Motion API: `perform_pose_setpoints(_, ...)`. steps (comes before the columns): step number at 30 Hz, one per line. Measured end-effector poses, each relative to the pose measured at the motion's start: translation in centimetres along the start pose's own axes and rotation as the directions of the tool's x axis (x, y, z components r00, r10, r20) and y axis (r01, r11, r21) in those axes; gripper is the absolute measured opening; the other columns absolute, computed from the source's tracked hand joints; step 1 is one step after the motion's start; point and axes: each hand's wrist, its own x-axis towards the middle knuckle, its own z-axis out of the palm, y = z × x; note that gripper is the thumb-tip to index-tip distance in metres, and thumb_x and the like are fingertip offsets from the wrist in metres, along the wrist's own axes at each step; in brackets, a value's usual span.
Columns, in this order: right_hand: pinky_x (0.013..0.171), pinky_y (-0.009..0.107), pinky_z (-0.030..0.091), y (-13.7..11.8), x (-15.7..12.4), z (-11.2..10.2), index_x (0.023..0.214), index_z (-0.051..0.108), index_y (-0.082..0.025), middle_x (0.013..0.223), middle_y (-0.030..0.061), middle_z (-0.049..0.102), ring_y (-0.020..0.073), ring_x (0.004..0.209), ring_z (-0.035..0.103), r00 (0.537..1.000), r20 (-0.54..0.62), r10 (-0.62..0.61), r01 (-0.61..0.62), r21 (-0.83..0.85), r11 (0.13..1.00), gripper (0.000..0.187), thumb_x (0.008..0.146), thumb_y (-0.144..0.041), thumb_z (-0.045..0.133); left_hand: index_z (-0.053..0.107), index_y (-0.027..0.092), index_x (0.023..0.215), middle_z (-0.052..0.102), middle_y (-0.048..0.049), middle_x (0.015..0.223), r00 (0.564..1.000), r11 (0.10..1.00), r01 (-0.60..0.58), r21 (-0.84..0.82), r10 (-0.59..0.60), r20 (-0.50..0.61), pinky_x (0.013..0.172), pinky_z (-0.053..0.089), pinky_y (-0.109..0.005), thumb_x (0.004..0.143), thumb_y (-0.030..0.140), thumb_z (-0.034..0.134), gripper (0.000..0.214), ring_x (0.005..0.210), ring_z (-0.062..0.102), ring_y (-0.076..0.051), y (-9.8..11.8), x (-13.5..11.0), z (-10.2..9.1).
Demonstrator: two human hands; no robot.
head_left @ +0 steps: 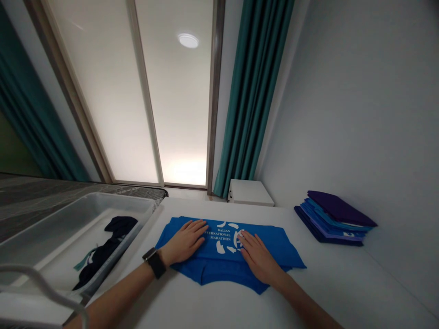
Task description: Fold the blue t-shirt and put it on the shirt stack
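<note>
A blue T-shirt [264,233] with white lettering and a white printed design lies partly folded on the white table [219,310]. Its neckline edge points toward me. My left hand [185,241], with a dark watch on the wrist, rests flat on the shirt's left part, fingers stretched out. On the right part of the print, my right hand [257,257] also lies flat with its fingers extended. Neither hand grips the cloth. Both palms face down, so their undersides are hidden.
At the right, by the wall, sits a stack of folded clothes [338,214] in purple and blue. To the left stands a translucent plastic bin [113,201] holding dark crumpled clothing [106,251]. A white cabinet [252,193] is beyond the table. A grey curved tube [44,292] shows at lower left.
</note>
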Motion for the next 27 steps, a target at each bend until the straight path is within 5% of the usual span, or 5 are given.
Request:
perform_pose_setpoints(5, 0.114, 0.044, 0.023, 5.6, 2.3, -1.2, 0.140, 0.046, -0.017, 0.145, 0.0108, 0.045, 0.0223, 0.135, 0.038, 0.996, -0.077, 0.036, -0.042, -0.080, 0.996, 0.049, 0.095, -0.028, 0.030, 0.054, 0.022, 0.130, 0.060, -0.0098, 0.127, 0.995, 0.994, 0.087, 0.059, -0.090, 0.047, 0.101, 0.039, -0.040, 0.095, 0.029, 0.038, 0.039, 0.116, 0.053, -0.024, -4.4, 2.8, -2.6)
perform_pose_setpoints(9, 0.104, 0.038, 0.035, 9.1, 4.4, -3.3, 0.136, 0.049, -0.012, 0.130, 0.0151, 0.056, 0.0243, 0.120, 0.050, 0.997, 0.012, 0.073, -0.072, -0.079, 0.994, 0.050, 0.088, -0.025, 0.043, 0.059, 0.021, 0.123, 0.061, -0.0108, 0.122, 0.961, 0.991, 0.096, 0.093, -0.116, 0.250, 0.098, 0.040, -0.038, 0.090, 0.025, 0.046, 0.036, 0.112, 0.056, -0.024, -6.7, 4.7, -3.4)
perform_pose_setpoints(15, 0.086, 0.032, 0.042, 10.1, 6.4, -6.2, 0.114, 0.063, -0.015, 0.106, 0.0113, 0.064, 0.0229, 0.096, 0.058, 0.967, 0.243, 0.082, -0.084, -0.004, 0.996, 0.036, 0.079, -0.022, 0.056, 0.064, 0.020, 0.112, 0.067, -0.0073, 0.099, 0.903, 0.990, 0.113, 0.078, -0.136, 0.408, 0.083, 0.047, -0.030, 0.082, 0.029, 0.055, 0.032, 0.092, 0.062, -0.021, -7.7, 6.5, -4.2)
perform_pose_setpoints(27, 0.063, 0.026, 0.041, 12.8, 6.9, -7.7, 0.091, 0.067, -0.019, 0.089, 0.0030, 0.068, 0.0200, 0.078, 0.062, 0.873, 0.456, 0.174, -0.181, -0.027, 0.983, 0.024, 0.069, -0.027, 0.065, 0.067, 0.016, 0.093, 0.069, -0.0047, 0.085, 0.802, 0.974, 0.226, 0.018, -0.196, 0.565, 0.065, 0.045, -0.028, 0.070, 0.035, 0.059, 0.030, 0.075, 0.061, -0.021, -8.9, 6.0, -5.6)
